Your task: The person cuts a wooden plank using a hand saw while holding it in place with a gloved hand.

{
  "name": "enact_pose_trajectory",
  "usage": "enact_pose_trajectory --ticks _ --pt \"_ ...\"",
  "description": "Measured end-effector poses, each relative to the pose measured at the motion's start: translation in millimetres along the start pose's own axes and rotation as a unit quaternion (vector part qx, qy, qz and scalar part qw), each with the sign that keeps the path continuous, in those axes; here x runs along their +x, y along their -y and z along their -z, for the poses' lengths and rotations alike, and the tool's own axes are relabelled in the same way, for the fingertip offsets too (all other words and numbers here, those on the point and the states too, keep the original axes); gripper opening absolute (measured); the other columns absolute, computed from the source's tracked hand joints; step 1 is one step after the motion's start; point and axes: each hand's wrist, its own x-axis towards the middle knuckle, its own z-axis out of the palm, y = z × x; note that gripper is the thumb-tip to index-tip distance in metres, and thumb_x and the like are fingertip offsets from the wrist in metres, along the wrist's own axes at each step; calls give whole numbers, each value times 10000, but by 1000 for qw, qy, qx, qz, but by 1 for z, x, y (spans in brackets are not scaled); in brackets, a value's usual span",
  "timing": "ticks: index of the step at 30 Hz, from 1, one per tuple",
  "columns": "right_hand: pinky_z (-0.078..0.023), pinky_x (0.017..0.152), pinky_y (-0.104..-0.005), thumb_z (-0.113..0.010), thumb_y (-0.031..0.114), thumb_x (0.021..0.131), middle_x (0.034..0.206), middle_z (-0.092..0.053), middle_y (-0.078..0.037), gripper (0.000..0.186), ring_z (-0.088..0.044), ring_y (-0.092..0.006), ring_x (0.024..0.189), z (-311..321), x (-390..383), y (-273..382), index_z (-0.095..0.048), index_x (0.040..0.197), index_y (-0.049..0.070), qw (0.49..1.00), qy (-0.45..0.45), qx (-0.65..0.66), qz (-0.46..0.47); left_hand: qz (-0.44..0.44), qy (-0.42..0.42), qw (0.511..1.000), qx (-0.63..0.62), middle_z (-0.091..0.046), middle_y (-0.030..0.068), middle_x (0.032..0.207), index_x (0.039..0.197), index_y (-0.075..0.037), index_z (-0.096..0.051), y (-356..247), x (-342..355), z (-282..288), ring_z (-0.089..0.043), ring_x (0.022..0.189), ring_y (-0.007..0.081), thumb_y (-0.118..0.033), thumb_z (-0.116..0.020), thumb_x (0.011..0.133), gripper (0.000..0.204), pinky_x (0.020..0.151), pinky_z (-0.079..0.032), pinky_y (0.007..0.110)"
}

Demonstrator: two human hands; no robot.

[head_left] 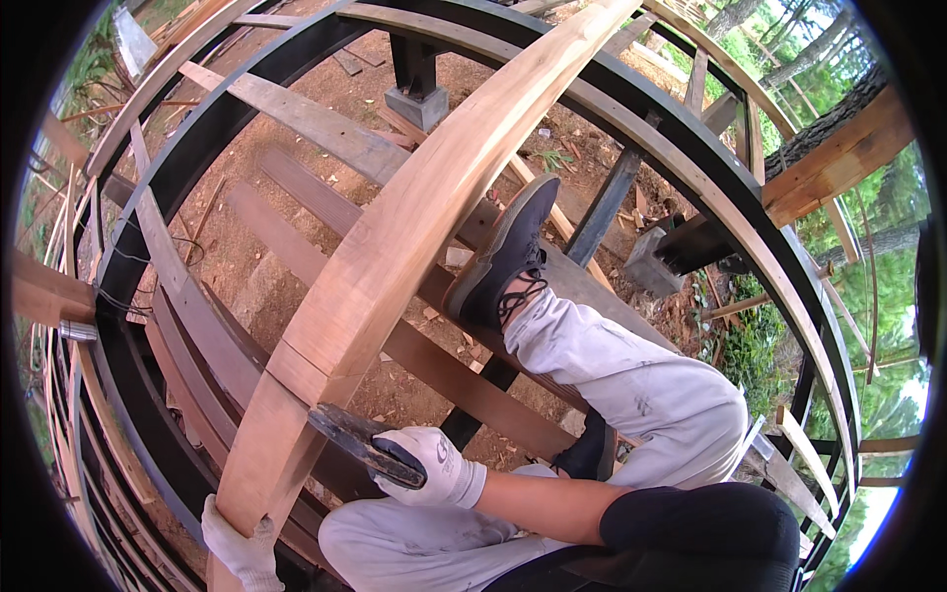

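Evidently the step in hand is a cross-cut: a long pale timber (395, 227) runs from the lower left of the frame to the top, slightly right of centre, and a dark cut (288, 388) crosses it at lower left, just beside a thin line. The right hand (429, 464), gloved, has its fingers wrapped around a dark hand tool (355, 442), probably a saw, whose tip meets the timber's right edge by the cut; the blade itself cannot be made out. At the bottom left, the gloved left hand (237, 548) grips the timber's near part, thumb on top. As I judge it, the next move calls for straight, even strokes along the cut, with the left hand steadying the near piece, lest it drop or split.
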Motion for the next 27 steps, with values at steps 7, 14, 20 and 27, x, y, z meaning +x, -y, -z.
enact_pose_trajectory --ticks 7,14,20,27 --pt "-551 698 -381 -761 130 855 867 -697 -142 244 -694 -323 743 19 38 -11 -667 1062 42 999 -18 -16 -24 -1 -2 1000 3 -638 234 1260 1351 32 -553 -54 50 3 -591 1204 432 -306 -914 641 865 1057 -465 503" --pt "-543 710 -376 -769 147 869 822 -688 -109 293 -659 -192 735 11 88 -26 -620 1072 -3 995 -99 -8 21 -41 -35 998 37 -688 225 1153 1296 12 -610 -62 97 0 -658 1091 396 -583 -855 706 873 964 -520 492" --pt "-535 715 -314 -765 104 874 822 -692 -69 206 -636 -123 756 18 94 -42 -666 1019 -5 994 -100 8 -43 -61 25 994 -86 -663 236 1297 1491 -10 -469 -105 122 32 -617 1248 386 -660 -831 704 1084 1081 -457 479" --pt "-539 757 -333 -748 47 848 864 -679 -76 216 -636 -153 762 37 15 -58 -651 1036 2 992 -92 38 -80 -104 42 994 8 -603 215 1375 1458 -47 -495 -222 150 -21 -555 1328 360 -587 -823 685 998 1147 -398 457"
